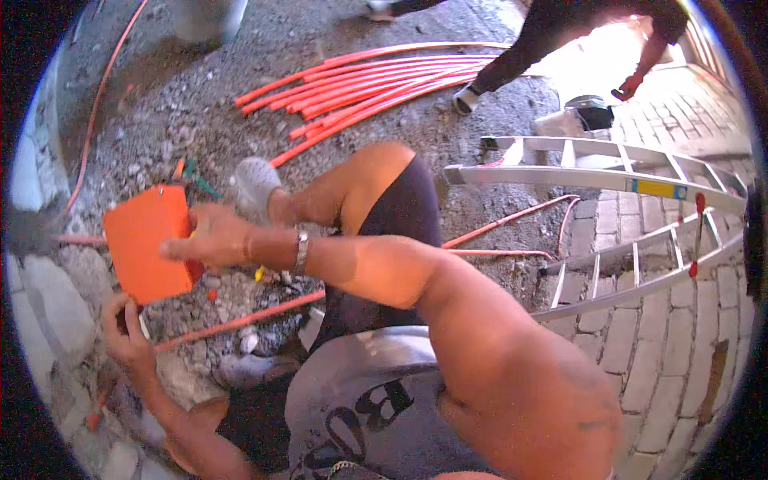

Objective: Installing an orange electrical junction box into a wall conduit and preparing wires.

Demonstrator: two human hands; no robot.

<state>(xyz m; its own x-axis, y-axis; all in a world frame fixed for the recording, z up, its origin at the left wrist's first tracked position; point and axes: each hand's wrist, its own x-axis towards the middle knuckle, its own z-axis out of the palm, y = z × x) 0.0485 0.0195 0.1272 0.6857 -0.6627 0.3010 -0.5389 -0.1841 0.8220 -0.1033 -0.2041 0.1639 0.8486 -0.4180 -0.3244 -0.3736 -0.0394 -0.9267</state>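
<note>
A bright orange box [150, 244] with a flat, smooth face is held up over the rubble at the left. My right hand [212, 238] is closed on its right side, the thumb pressed on the face and the other fingers mostly hidden behind. At the box's lower left corner, my left hand [132, 336] has its fingers curled against the edge. An orange conduit [80, 239] runs up to the box's left side; its end is hidden. Another orange conduit [240, 320] crosses the ground below my right forearm.
Several orange conduits [360, 88] lie bundled on the gravel ahead. An aluminium ladder [576, 178] lies at the right over paving bricks [648, 376]. A green-handled tool [200, 182] is beyond the box. Another person's leg [512, 68] is at the far right, near a bucket [560, 122].
</note>
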